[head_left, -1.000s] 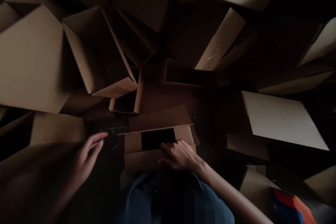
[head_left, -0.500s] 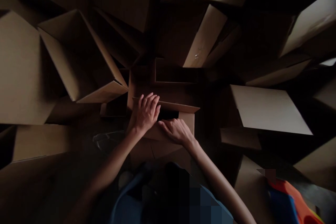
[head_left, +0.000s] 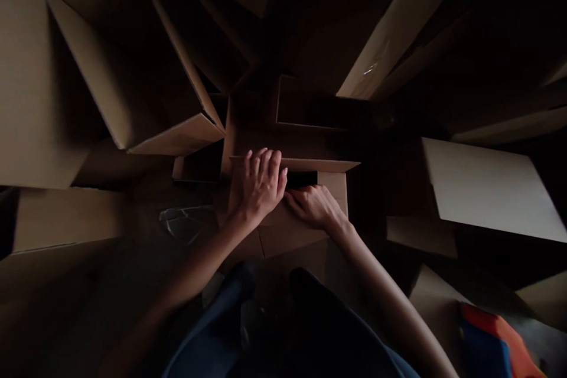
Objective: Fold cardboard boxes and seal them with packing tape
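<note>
A cardboard box (head_left: 292, 236) stands in front of my legs, its top flaps partly folded over a dark gap. My left hand (head_left: 262, 186) lies on the left of its top, fingers stretched out and crossing the edge of the far flap (head_left: 321, 163). The thumb is apart from the fingers, beside the gap. To its right, my right hand (head_left: 316, 207) is curled over the edge of the near flap, knuckles up. Its fingertips are hidden beneath the hand. A paler side flap (head_left: 332, 183) shows beyond the right hand.
Open cardboard boxes crowd round: a large tilted carton (head_left: 177, 142) at left, a taped carton (head_left: 394, 29) at upper right, and a pale-topped carton (head_left: 496, 189) at right. Clear plastic (head_left: 186, 221) lies at left. An orange and blue item (head_left: 491, 336) is at lower right.
The view has shifted, so the box and both hands appear slightly higher and further right. Both hands stay at the same places on the flaps.
</note>
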### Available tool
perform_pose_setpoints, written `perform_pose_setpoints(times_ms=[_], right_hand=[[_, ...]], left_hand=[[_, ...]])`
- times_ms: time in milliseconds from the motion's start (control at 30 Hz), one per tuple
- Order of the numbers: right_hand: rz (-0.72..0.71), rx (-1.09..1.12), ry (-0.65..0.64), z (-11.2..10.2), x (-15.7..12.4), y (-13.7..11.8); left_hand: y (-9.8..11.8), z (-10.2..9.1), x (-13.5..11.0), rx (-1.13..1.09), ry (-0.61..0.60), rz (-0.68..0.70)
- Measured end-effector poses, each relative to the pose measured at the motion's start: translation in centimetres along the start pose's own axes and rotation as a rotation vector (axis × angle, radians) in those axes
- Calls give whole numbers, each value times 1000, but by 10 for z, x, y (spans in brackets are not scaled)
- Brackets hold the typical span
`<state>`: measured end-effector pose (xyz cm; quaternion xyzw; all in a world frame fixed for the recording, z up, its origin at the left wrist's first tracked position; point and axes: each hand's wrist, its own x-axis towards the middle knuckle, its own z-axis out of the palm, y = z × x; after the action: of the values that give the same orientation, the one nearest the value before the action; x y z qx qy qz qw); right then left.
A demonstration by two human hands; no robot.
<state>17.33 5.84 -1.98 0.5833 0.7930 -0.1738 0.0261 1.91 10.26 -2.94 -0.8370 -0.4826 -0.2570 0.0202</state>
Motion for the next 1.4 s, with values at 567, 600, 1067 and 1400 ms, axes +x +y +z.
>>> perform_pose_setpoints(times_ms=[567, 600, 1067, 1400], right_hand=[[216, 101, 25, 9, 21, -28], [213, 94, 11, 9, 21, -28], [224, 45, -3, 9, 20, -34], [212, 63, 6, 13, 23, -31]], left_hand=[[1, -17, -9, -100, -15, 19], [0, -19, -9, -104, -35, 30], [-14, -63, -15, -37, -471, 270], [-7, -62, -18, 8, -451, 254]])
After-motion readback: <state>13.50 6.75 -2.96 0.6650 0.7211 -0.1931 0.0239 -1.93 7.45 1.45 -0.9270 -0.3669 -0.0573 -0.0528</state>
